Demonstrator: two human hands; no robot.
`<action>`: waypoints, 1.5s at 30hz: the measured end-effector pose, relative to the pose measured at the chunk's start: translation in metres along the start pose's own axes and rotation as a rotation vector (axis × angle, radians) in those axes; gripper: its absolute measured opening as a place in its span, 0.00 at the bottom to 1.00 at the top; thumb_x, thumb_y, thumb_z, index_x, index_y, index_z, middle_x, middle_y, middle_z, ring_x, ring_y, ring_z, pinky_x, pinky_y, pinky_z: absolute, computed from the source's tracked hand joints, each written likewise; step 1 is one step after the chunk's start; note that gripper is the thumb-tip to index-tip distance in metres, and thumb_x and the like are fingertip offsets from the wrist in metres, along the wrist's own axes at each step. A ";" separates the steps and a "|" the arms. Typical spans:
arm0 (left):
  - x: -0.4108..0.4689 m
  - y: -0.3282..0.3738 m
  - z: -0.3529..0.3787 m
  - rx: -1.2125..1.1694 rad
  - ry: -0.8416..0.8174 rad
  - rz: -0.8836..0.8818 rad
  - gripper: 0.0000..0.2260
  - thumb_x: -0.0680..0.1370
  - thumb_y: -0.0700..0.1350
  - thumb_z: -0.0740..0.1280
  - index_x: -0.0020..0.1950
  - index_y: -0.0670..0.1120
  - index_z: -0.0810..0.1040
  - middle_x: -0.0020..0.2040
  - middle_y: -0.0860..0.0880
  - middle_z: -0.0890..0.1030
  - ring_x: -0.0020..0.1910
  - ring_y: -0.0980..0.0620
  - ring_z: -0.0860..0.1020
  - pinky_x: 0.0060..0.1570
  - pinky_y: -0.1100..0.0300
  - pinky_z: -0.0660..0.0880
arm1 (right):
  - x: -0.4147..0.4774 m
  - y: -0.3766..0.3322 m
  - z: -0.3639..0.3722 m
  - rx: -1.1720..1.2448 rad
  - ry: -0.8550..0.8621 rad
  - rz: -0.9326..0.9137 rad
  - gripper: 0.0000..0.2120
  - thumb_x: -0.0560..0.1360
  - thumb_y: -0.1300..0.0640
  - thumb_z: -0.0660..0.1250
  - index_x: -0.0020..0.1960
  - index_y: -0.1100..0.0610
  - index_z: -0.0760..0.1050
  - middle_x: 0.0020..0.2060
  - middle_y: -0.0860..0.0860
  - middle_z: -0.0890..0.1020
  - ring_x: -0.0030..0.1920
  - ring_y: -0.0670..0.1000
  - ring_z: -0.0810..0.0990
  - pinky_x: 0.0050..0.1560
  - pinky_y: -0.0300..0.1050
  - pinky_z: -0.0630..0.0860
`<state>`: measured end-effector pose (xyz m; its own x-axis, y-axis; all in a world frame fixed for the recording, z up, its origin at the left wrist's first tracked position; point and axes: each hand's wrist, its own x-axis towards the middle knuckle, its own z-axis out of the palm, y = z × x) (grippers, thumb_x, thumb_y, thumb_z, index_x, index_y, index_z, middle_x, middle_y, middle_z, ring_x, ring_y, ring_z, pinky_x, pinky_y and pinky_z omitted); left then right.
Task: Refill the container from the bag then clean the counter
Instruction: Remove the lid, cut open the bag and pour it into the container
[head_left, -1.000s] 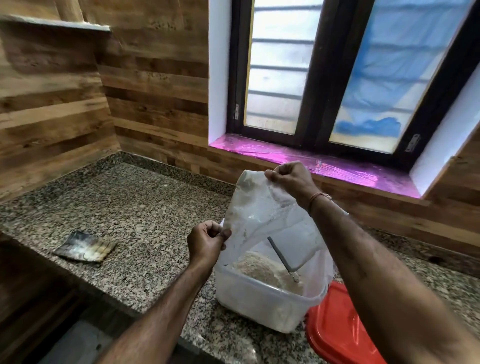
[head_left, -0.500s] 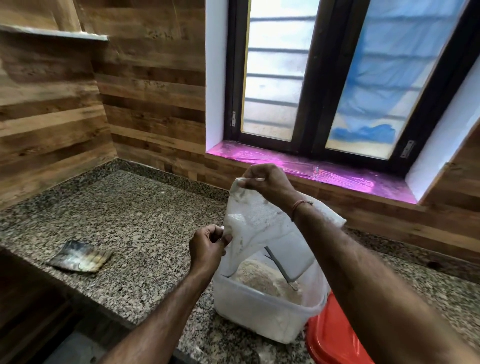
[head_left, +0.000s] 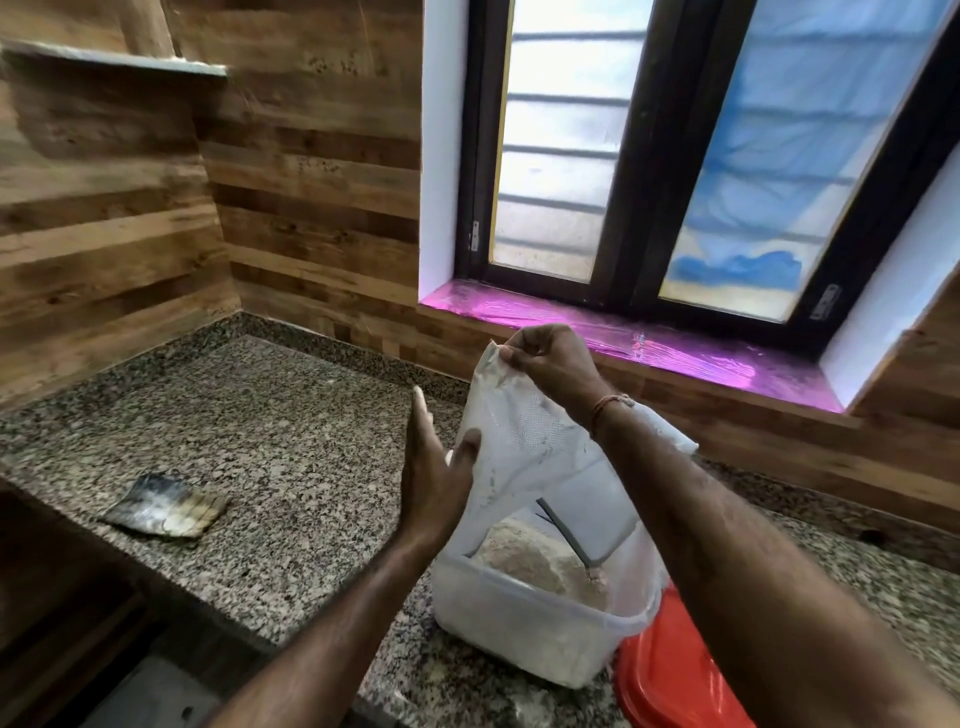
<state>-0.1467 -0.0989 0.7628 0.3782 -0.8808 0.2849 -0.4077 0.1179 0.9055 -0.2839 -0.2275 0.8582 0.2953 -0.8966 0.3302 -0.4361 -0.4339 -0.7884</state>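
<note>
A translucent white container (head_left: 524, 623) stands on the granite counter (head_left: 270, 447), holding a mound of pale flour (head_left: 530, 561) and a metal spoon (head_left: 569, 538). A white plastic bag (head_left: 519, 441) hangs upside down over it, its mouth inside the container. My right hand (head_left: 556, 364) pinches the bag's top corner and holds it up. My left hand (head_left: 436, 467) is flat and open, fingers straight, its palm next to the bag's left side; whether it touches the bag I cannot tell.
A red lid (head_left: 675, 675) lies on the counter just right of the container. A grey folded cloth (head_left: 166, 504) lies near the counter's front left edge. Wood-panelled walls close the corner, and a pink sill (head_left: 649, 343) runs under the window behind.
My left hand has let go of the bag's lower edge and opened flat beside it. My right hand still holds the bag's top corner.
</note>
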 end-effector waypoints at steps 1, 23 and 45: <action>0.002 0.011 0.004 -0.020 -0.043 0.062 0.39 0.82 0.56 0.64 0.84 0.52 0.41 0.84 0.49 0.50 0.80 0.53 0.57 0.71 0.57 0.63 | -0.001 -0.003 0.002 -0.028 -0.002 -0.012 0.04 0.74 0.55 0.76 0.41 0.54 0.84 0.37 0.48 0.86 0.40 0.47 0.84 0.50 0.51 0.84; 0.052 0.015 -0.010 -0.587 -0.035 -0.068 0.06 0.77 0.36 0.70 0.45 0.46 0.77 0.40 0.44 0.75 0.41 0.49 0.72 0.41 0.53 0.72 | -0.057 0.094 -0.125 -0.312 -0.188 0.261 0.09 0.70 0.45 0.78 0.38 0.48 0.81 0.33 0.43 0.81 0.40 0.47 0.78 0.45 0.48 0.77; 0.058 -0.006 -0.010 -0.838 -0.044 -0.281 0.08 0.74 0.35 0.74 0.51 0.43 0.83 0.48 0.44 0.87 0.41 0.49 0.84 0.45 0.55 0.83 | -0.107 0.135 -0.103 0.676 0.198 0.380 0.09 0.71 0.64 0.74 0.51 0.61 0.81 0.41 0.51 0.88 0.42 0.52 0.85 0.38 0.40 0.82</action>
<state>-0.1138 -0.1458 0.7772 0.3330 -0.9427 0.0209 0.4455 0.1768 0.8777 -0.4619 -0.1997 0.7701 0.0457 -0.9989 0.0121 0.1522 -0.0051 -0.9883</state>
